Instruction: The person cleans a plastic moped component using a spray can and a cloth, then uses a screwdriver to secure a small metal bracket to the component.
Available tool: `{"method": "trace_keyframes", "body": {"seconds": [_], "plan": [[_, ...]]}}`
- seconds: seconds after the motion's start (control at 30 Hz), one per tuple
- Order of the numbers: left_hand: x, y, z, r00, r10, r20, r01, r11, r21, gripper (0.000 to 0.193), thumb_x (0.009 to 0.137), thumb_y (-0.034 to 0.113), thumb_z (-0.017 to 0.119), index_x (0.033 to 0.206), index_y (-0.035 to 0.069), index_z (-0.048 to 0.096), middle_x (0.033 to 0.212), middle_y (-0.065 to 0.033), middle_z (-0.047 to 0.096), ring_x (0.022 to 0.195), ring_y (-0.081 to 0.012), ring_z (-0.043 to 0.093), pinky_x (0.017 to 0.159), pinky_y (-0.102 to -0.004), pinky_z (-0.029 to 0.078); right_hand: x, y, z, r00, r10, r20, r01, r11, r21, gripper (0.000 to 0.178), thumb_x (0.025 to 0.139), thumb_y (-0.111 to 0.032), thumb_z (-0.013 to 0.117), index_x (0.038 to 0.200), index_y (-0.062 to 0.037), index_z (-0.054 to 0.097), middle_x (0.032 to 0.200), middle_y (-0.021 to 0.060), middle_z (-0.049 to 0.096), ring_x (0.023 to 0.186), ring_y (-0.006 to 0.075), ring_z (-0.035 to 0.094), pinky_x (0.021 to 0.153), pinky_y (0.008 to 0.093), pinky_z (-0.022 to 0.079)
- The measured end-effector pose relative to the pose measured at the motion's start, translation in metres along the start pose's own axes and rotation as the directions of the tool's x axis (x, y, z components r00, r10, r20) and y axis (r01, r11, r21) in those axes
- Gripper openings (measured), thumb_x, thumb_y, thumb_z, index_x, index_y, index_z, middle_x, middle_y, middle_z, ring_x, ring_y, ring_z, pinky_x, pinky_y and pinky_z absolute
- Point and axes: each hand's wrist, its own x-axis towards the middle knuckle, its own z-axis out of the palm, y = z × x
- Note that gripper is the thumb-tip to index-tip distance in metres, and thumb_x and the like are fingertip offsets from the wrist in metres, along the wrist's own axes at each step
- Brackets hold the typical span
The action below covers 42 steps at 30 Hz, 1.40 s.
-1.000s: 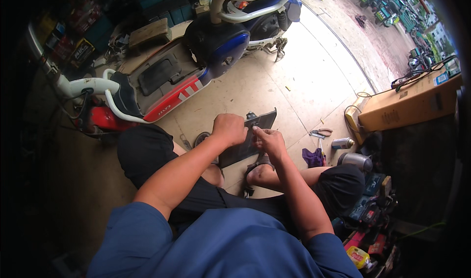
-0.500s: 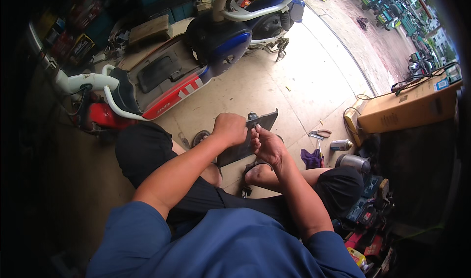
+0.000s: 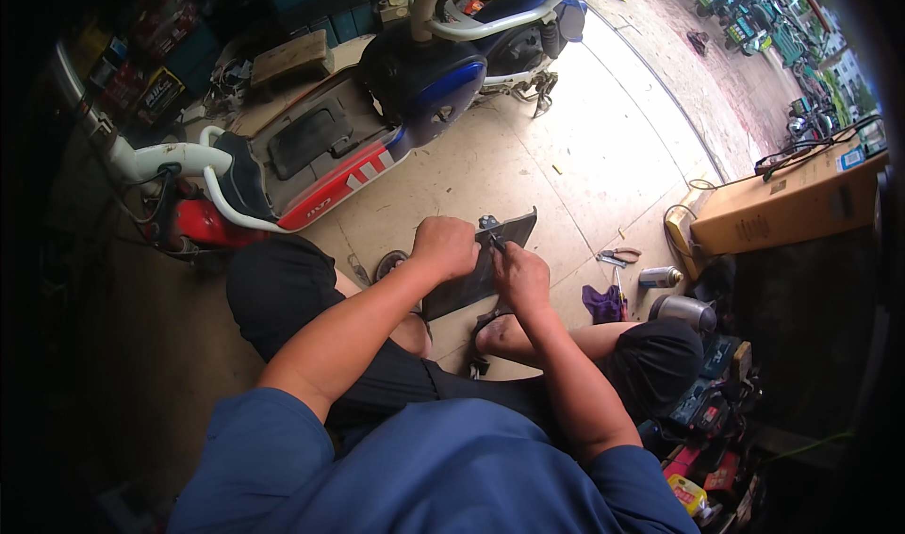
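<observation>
A dark flat panel [image 3: 459, 295] lies tilted between my feet, its far right corner turned up. Over the panel's left part my left hand [image 3: 447, 247] is closed in a fist, its fingertips hidden beneath it. My right hand [image 3: 521, 276] is closed too, thumb and fingers pinched at a small dark piece [image 3: 496, 240] over the panel. What either hand grips is too small or hidden to name. Just beyond my hands, a small dark knobby fitting [image 3: 487, 222] stands at the panel's far edge.
To the left stands an electric scooter [image 3: 330, 195] with a red and white side. Pliers [image 3: 619, 254], a spray can [image 3: 660, 278], a purple cloth [image 3: 600, 302] and a metal cylinder [image 3: 684, 312] lie right. Beyond them is a cardboard box [image 3: 792, 209]. Tool cases [image 3: 714, 360] sit by my right knee.
My right hand has turned over, from palm and curled fingers showing to its back showing. The left fist stays nearly in place on the panel.
</observation>
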Motion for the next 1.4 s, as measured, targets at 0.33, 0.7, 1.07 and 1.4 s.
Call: {"method": "trace_keyframes", "body": {"seconds": [0.33, 0.7, 1.07, 1.4], "plan": [[-0.001, 0.002, 0.0, 1.0, -0.015, -0.004, 0.015, 1.0, 0.008, 0.035, 0.09, 0.04, 0.071, 0.091, 0.006, 0.079, 0.091, -0.0178, 0.077, 0.089, -0.0364, 0.075, 0.08, -0.0489, 0.058, 0.012, 0.002, 0.001, 0.929, 0.285, 0.235, -0.342, 0.905, 0.255, 0.055, 0.108, -0.047, 0.052, 0.088, -0.0007, 0.074, 0.08, 0.0276, 0.071, 0.077, 0.0462, 0.07, 0.074, 0.0514, 0.055], [-0.001, -0.003, 0.005, 0.998, 0.028, -0.05, -0.027, 1.0, 0.013, 0.037, 0.09, 0.042, 0.072, 0.088, 0.006, 0.078, 0.087, -0.0182, 0.076, 0.085, -0.0368, 0.075, 0.076, -0.0489, 0.058, 0.004, -0.003, 0.013, 0.998, 0.037, -0.053, -0.036, 0.999, 0.019, 0.053, 0.109, -0.037, 0.052, 0.073, -0.0001, 0.066, 0.074, 0.0286, 0.067, 0.071, 0.0493, 0.067, 0.066, 0.0571, 0.052], [-0.003, -0.003, 0.007, 0.996, 0.055, -0.068, -0.053, 0.998, 0.032, 0.037, 0.092, 0.043, 0.071, 0.09, 0.006, 0.078, 0.086, -0.0179, 0.076, 0.085, -0.0361, 0.075, 0.075, -0.0482, 0.058, 0.002, -0.005, 0.009, 0.997, 0.051, -0.051, -0.05, 0.998, 0.023, 0.055, 0.109, -0.04, 0.051, 0.074, -0.0002, 0.067, 0.074, 0.0281, 0.067, 0.072, 0.05, 0.067, 0.068, 0.058, 0.052], [-0.002, -0.001, 0.005, 0.997, 0.049, -0.055, -0.047, 0.998, 0.032, 0.037, 0.092, 0.043, 0.071, 0.089, 0.007, 0.078, 0.086, -0.0175, 0.076, 0.085, -0.0364, 0.075, 0.075, -0.0485, 0.058, 0.004, 0.003, 0.021, 0.977, 0.215, 0.017, -0.211, 0.937, 0.28, 0.058, 0.11, -0.04, 0.048, 0.077, 0.0031, 0.07, 0.079, 0.0301, 0.068, 0.077, 0.0518, 0.066, 0.074, 0.0587, 0.052]]}}
